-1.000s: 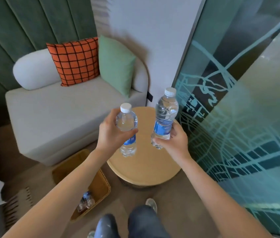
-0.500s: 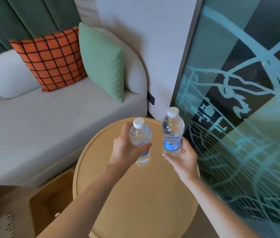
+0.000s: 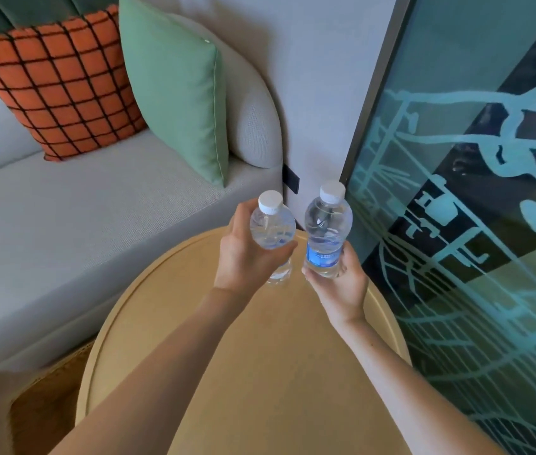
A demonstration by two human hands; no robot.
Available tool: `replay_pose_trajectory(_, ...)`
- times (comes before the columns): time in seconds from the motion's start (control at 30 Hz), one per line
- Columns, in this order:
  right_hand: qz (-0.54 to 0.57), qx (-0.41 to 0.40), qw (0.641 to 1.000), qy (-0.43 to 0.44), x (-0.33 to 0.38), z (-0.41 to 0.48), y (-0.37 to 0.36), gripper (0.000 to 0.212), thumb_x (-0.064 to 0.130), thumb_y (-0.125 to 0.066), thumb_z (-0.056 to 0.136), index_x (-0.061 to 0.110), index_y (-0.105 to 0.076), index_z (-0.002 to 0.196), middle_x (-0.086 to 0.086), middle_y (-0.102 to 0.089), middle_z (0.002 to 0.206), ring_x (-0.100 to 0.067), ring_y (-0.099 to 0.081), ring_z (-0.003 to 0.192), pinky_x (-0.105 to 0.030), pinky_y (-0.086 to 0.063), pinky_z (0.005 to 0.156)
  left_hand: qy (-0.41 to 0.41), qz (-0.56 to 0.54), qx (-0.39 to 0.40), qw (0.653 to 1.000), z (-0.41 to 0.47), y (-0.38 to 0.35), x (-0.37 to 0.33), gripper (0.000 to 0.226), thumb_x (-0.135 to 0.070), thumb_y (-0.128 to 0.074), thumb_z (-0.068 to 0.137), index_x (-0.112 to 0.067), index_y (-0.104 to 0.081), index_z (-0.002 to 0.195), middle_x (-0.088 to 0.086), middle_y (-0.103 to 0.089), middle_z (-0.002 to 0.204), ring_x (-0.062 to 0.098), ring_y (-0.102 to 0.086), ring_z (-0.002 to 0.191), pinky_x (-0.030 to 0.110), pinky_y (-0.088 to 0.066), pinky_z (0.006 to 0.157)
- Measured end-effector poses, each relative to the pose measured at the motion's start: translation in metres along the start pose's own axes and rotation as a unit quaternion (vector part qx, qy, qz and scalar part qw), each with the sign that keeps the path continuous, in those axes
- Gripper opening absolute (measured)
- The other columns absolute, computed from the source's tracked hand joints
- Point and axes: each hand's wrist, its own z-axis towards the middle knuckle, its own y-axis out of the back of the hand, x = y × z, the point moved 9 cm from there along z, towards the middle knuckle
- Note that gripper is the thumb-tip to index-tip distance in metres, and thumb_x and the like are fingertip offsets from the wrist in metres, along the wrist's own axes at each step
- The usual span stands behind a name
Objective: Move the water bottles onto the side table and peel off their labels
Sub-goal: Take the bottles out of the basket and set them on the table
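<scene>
My left hand [image 3: 247, 254] grips a clear water bottle [image 3: 272, 226] with a white cap; its blue label is mostly hidden by my fingers. My right hand [image 3: 339, 284] holds a second water bottle [image 3: 325, 229] from below, its blue label facing me. Both bottles are upright, side by side and close together, held above the far edge of the round light-wood side table [image 3: 260, 372]. I cannot tell whether either bottle's base touches the tabletop.
A grey sofa [image 3: 79, 231] stands to the left with an orange checked cushion [image 3: 59, 83] and a green cushion [image 3: 181, 83]. A patterned glass panel [image 3: 473, 224] runs along the right. A woven basket [image 3: 40, 408] sits on the floor at lower left.
The view has closed in on the table, which now fills the lower frame. Both hands have carried the bottles forward to its far edge, the two bottles drawing closer together.
</scene>
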Motion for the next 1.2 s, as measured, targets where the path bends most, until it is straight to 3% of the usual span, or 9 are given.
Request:
replay_pose_trajectory(0.23,-0.035,-0.005,0.999,0.013,0.0,-0.007,-0.005,0.06,0.002,-0.088,0.072,0.004,-0.056,0.123,-0.007,-0.07,0.114,-0.022,-0.068,0.107,-0.042,-0.055,0.094,0.02,-0.018,0.019,0.999,-0.004,-0.007,0.006,0.073,-0.029,-0.087,0.059,-0.052,-0.035,0.104,-0.023,-0.059,0.102,-0.015,-0.056,0.09,-0.001,-0.039,0.066)
replay_pose_trajectory(0.37,-0.047,-0.006,0.999,0.001,0.007,-0.008,-0.006,0.063,0.004,-0.088,0.071,0.012,-0.056,0.124,-0.002,-0.069,0.115,-0.016,-0.066,0.106,-0.026,-0.052,0.093,0.031,-0.022,0.026,0.999,-0.005,-0.007,0.004,0.073,-0.031,-0.085,0.058,-0.059,-0.035,0.103,-0.023,-0.06,0.104,-0.013,-0.057,0.092,-0.001,-0.039,0.067)
replay_pose_trajectory(0.43,-0.065,0.002,0.998,-0.005,0.011,-0.009,-0.007,0.062,0.007,-0.088,0.07,0.015,-0.055,0.121,0.0,-0.067,0.112,-0.014,-0.064,0.103,-0.026,-0.051,0.09,0.032,-0.019,0.032,0.999,-0.005,-0.007,0.002,0.073,-0.031,-0.084,0.058,-0.059,-0.034,0.101,-0.021,-0.059,0.103,-0.013,-0.057,0.09,-0.001,-0.038,0.065)
replay_pose_trajectory(0.53,-0.104,0.024,0.994,-0.012,0.017,-0.011,-0.005,0.065,0.012,-0.089,0.069,0.018,-0.052,0.121,0.002,-0.064,0.113,-0.015,-0.061,0.103,-0.032,-0.051,0.09,0.03,-0.007,0.057,0.998,-0.005,-0.009,-0.004,0.072,-0.029,-0.085,0.059,-0.052,-0.031,0.1,-0.019,-0.056,0.098,-0.015,-0.054,0.085,-0.001,-0.037,0.062)
replay_pose_trajectory(0.67,-0.153,0.05,0.986,-0.04,0.037,-0.02,0.006,0.085,0.017,-0.088,0.07,0.02,-0.043,0.142,-0.002,-0.053,0.134,-0.016,-0.051,0.124,-0.03,-0.042,0.102,0.012,0.008,0.089,0.996,-0.013,0.002,-0.02,0.073,-0.033,-0.085,0.066,-0.029,-0.041,0.123,-0.007,-0.055,0.115,-0.003,-0.049,0.091,-0.001,-0.035,0.071)
replay_pose_trajectory(0.8,-0.228,0.028,0.972,-0.041,0.078,-0.044,0.03,0.064,0.018,-0.081,0.08,0.014,-0.049,0.135,-0.009,-0.054,0.127,-0.026,-0.052,0.121,-0.035,-0.045,0.098,0.009,0.06,0.075,0.995,-0.034,0.043,-0.035,0.066,-0.036,-0.079,0.079,-0.01,-0.046,0.13,0.004,-0.053,0.126,0.018,-0.05,0.115,0.018,-0.033,0.09)
replay_pose_trajectory(0.97,-0.282,0.058,0.957,0.017,0.15,-0.099,0.033,0.025,0.015,-0.07,0.091,0.008,-0.059,0.113,-0.005,-0.061,0.105,-0.026,-0.058,0.102,-0.041,-0.051,0.088,-0.017,0.141,0.069,0.987,-0.082,0.108,-0.053,0.035,-0.03,-0.068,0.09,-0.006,-0.057,0.112,0.008,-0.061,0.109,0.029,-0.055,0.101,0.031,-0.041,0.083)
replay_pose_trajectory(1.07,-0.322,0.095,0.938,0.088,0.192,-0.138,0.013,0.023,0.013,-0.07,0.092,0.003,-0.063,0.112,-0.009,-0.065,0.103,-0.029,-0.059,0.099,-0.039,-0.051,0.086,-0.07,0.201,0.099,0.972,-0.119,0.139,-0.059,0.03,-0.024,-0.067,0.091,-0.003,-0.061,0.112,0.012,-0.063,0.106,0.036,-0.058,0.097,0.044,-0.049,0.078)
replay_pose_trajectory(1.2,-0.362,0.154,0.906,0.158,0.216,-0.199,-0.025,0.029,0.012,-0.072,0.091,-0.002,-0.064,0.116,-0.014,-0.067,0.104,-0.035,-0.061,0.099,-0.044,-0.055,0.082,-0.078,0.255,0.142,0.953,-0.174,0.175,-0.035,0.032,-0.028,-0.062,0.095,-0.007,-0.06,0.119,0.009,-0.063,0.114,0.031,-0.059,0.103,0.042,-0.052,0.08)
